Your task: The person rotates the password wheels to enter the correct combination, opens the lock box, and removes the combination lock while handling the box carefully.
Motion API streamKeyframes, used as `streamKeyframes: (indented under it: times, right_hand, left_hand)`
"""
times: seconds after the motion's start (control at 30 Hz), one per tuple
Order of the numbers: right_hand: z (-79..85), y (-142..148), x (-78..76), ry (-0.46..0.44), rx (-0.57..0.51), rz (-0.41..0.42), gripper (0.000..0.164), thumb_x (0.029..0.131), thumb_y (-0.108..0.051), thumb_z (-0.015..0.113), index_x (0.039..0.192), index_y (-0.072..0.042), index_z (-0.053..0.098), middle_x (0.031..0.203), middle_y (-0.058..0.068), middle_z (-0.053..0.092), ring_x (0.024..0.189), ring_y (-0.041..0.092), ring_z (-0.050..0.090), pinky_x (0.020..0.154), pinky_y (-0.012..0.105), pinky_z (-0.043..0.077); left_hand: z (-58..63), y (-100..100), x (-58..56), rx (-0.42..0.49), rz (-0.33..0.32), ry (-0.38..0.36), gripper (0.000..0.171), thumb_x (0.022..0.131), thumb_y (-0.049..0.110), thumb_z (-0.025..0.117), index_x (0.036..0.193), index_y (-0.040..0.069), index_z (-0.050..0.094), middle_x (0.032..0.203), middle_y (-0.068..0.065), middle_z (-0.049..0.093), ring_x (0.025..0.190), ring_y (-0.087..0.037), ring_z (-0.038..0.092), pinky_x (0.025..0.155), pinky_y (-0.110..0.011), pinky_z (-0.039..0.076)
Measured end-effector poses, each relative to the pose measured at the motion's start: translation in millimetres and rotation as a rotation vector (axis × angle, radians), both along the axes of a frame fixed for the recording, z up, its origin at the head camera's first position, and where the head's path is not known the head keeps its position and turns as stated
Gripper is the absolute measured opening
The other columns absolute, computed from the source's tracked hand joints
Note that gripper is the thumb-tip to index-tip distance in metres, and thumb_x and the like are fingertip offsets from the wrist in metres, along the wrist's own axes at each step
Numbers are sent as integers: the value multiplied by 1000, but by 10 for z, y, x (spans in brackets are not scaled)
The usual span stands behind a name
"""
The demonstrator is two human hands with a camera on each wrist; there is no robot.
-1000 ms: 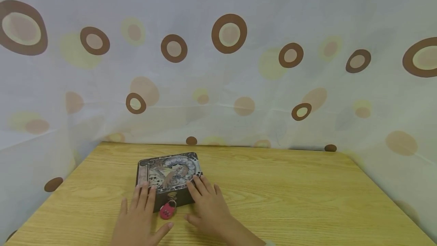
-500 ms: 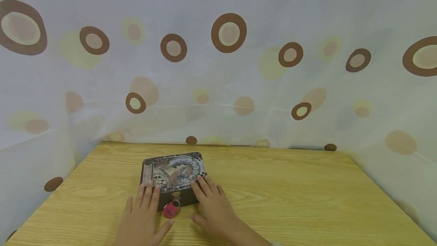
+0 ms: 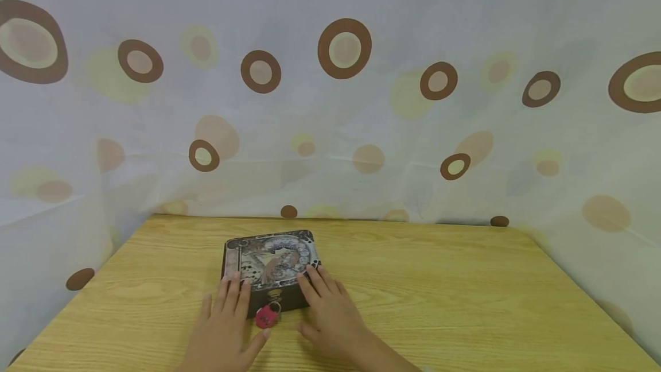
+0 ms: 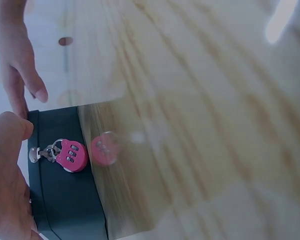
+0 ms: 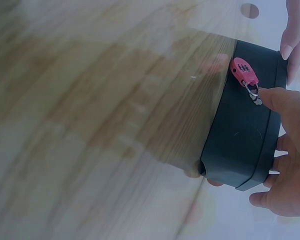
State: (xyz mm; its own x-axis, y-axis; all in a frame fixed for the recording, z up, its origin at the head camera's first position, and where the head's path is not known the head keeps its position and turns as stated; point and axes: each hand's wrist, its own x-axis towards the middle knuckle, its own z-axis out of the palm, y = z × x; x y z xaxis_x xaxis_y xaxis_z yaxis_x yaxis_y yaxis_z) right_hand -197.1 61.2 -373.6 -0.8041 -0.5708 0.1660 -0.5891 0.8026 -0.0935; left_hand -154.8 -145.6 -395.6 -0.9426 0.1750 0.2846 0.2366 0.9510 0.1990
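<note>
A dark box (image 3: pixel 279 260) with a picture-printed lid sits on the table, slightly turned. From the metal clasp (image 3: pixel 275 293) on its front hangs a small pink combination padlock (image 3: pixel 267 315), its number dials showing in the left wrist view. My left hand (image 3: pixel 223 326) lies at the front left of the box, straight fingers touching the lid's edge and thumb pointing toward the padlock. At the front right corner my right hand (image 3: pixel 333 312) rests its extended fingers on the lid. In the right wrist view, that hand's thumb (image 5: pixel 272 99) is near the padlock's shackle.
The wood-grain table (image 3: pixel 444 291) stretches out to the right of the box. A pale cloth with brown and yellow circles (image 3: pixel 345 49) hangs behind the table and at both sides. The table's surface reflects the box and padlock in the wrist views.
The box has slid a little to the right across the table, padlock with it. Both hands have moved right along with it, keeping contact at its front corners.
</note>
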Motion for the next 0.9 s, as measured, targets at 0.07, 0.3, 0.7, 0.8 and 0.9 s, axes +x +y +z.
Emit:
streamKeyframes:
  times: [0.07, 0.3, 0.7, 0.8, 0.9]
  right_hand:
    - [4, 18, 2, 3, 1, 1, 74, 85, -43, 62, 144, -10, 32, 151, 12, 29, 139, 31, 27, 106, 50, 36]
    - [7, 58, 14, 9, 1, -2, 74, 85, -42, 63, 144, -10, 32, 150, 12, 30, 138, 31, 28, 104, 52, 37]
    - [-5, 99, 14, -9, 0, -21, 74, 85, -43, 62, 144, -11, 31, 151, 11, 30, 138, 31, 28, 104, 53, 37]
    - [-9, 119, 12, -18, -7, -20, 74, 85, -42, 63, 144, -11, 31, 151, 12, 29, 138, 32, 27, 103, 54, 37]
    - [-11, 137, 15, -20, -11, -25, 74, 85, -41, 63, 145, -11, 31, 151, 12, 29, 138, 32, 27, 103, 55, 37]
  left_hand:
    - [7, 13, -2, 7, -5, -9, 85, 83, 56, 56, 140, -3, 34, 148, -25, 28, 136, -44, 24, 104, -65, 25]
    - [19, 45, -9, 29, -13, -44, 84, 84, 56, 54, 141, -2, 32, 149, -24, 26, 138, -43, 21, 106, -65, 22]
    - [55, 78, -21, 39, -29, -54, 83, 84, 55, 54, 141, -2, 33, 149, -23, 27, 138, -42, 22, 107, -65, 21]
    - [73, 89, -24, 48, -36, -84, 83, 85, 55, 53, 142, -1, 32, 150, -23, 25, 139, -42, 20, 107, -65, 20]
    - [84, 103, -31, 62, -43, -96, 82, 86, 55, 53, 142, -1, 31, 150, -23, 25, 139, -42, 19, 107, -65, 19]
